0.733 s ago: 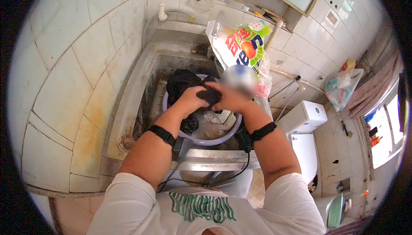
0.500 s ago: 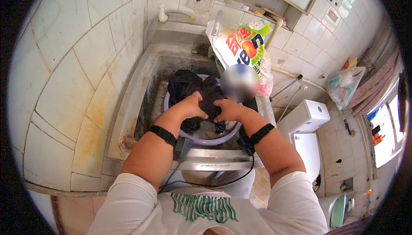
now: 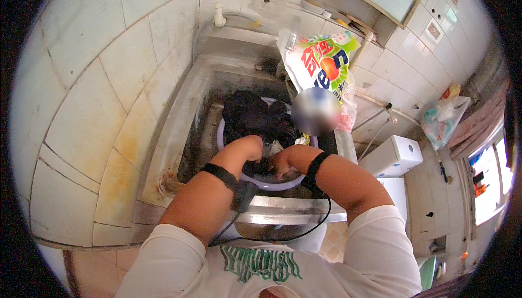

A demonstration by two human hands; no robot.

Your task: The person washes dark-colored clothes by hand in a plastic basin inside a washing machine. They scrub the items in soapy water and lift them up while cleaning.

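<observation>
A pale lavender basin [image 3: 270,186] stands in the grey sink [image 3: 173,135], with water and a heap of wet black cloth [image 3: 244,114] in it. Low in the basin's near side, my left hand [image 3: 253,147] bends downward, its fingers mostly hidden behind the wrist. Facing it is my right hand [image 3: 284,162], fingers curled in. Both close on a bunched end of the black cloth between them. Just beyond my hands shows a whitish piece of cloth [image 3: 276,147]. Each forearm wears a black strap.
A white and green detergent bag [image 3: 321,61] stands at the sink's right rim, a blurred round patch in front of it. Tiled wall [image 3: 76,118] rises at left. A white toilet tank [image 3: 394,155] is at right. A black cable [image 3: 283,238] hangs below my arms.
Both hands have gone from the raised middle of the cloth down to the basin's near side. The black heap now lies beyond them, and the whitish cloth shows more. The whole view has shifted slightly.
</observation>
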